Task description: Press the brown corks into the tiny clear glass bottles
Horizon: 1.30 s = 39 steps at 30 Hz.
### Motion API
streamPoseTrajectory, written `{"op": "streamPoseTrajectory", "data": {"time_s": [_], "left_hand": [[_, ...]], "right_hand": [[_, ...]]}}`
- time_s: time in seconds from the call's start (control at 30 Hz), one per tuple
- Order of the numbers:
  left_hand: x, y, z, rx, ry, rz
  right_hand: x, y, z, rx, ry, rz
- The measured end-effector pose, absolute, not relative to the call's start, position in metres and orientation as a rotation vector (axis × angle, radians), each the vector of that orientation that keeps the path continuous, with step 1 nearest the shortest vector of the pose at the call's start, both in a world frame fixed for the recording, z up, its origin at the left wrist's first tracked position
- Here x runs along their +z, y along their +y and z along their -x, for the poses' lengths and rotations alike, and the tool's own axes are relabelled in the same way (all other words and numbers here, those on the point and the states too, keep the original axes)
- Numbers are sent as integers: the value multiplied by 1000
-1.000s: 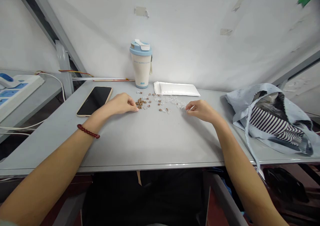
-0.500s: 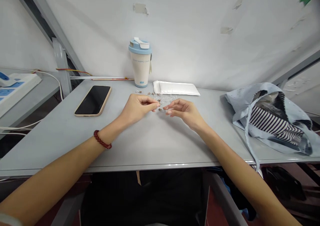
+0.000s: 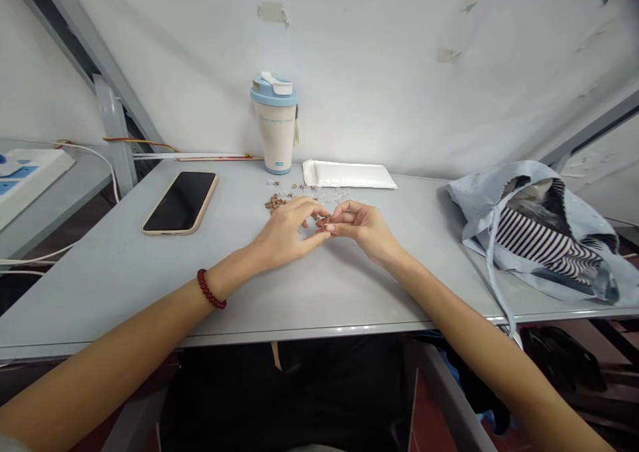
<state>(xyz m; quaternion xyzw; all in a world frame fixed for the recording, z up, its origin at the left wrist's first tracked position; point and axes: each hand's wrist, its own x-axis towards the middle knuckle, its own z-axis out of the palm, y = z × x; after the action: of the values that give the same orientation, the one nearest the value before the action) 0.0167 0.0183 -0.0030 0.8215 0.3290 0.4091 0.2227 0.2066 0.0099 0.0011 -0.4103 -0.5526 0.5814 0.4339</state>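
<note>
My left hand [image 3: 287, 233] is curved, its thumb and forefinger meeting my right fingertips over the table. My right hand [image 3: 363, 230] pinches a small clear piece [image 3: 327, 220], with something brownish at it; its exact kind is too small to tell. Whatever my left fingertips grip is hidden among the fingers. Beside my left hand lies a pile of small brown pieces [image 3: 275, 203]. Behind both hands are several small clear pieces [image 3: 335, 195], scattered with a few metallic-looking bits.
A lidded cup [image 3: 275, 129] stands at the back beside a white packet [image 3: 349, 174]. On the left lies a phone [image 3: 181, 201]. A light-blue cloth bag [image 3: 484, 202] rests on the right of the grey table [image 3: 299, 305]. A white power strip [image 3: 37, 179] is at far left.
My left hand has opened its curve and come up to my right hand, so the fingertips meet. My right hand has shifted slightly left. The brown pile has come into sight.
</note>
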Motion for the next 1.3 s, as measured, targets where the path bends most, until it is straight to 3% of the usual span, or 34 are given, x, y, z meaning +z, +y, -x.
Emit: {"op": "streamPoseTrajectory", "data": {"time_s": [0.37,0.43,0.6,0.73,0.9,1.07,1.17,1.3], "left_hand": [[-13,24,-14,1058,930,-2437],[-13,28,-11,1021,1005,-2429],[-15,43,-3,1005,1306,-2310],[-11,53,4,1119,1454,-2194],[3,65,30,1067,1649,-2060],[12,74,58,793,1707,-1958],[11,73,58,577,1627,-2017],[2,69,46,575,1537,-2140]], "right_hand": [[-1,10,-205,1458,-1499,1083],[0,15,-212,1304,-1588,1181],[8,34,-251,527,-1784,1599],[6,44,-271,310,-1883,1788],[-6,49,-269,244,-2142,1793],[-9,49,-269,242,-2188,1765],[-5,46,-268,339,-2096,1685],[3,40,-260,639,-1862,1542]]}}
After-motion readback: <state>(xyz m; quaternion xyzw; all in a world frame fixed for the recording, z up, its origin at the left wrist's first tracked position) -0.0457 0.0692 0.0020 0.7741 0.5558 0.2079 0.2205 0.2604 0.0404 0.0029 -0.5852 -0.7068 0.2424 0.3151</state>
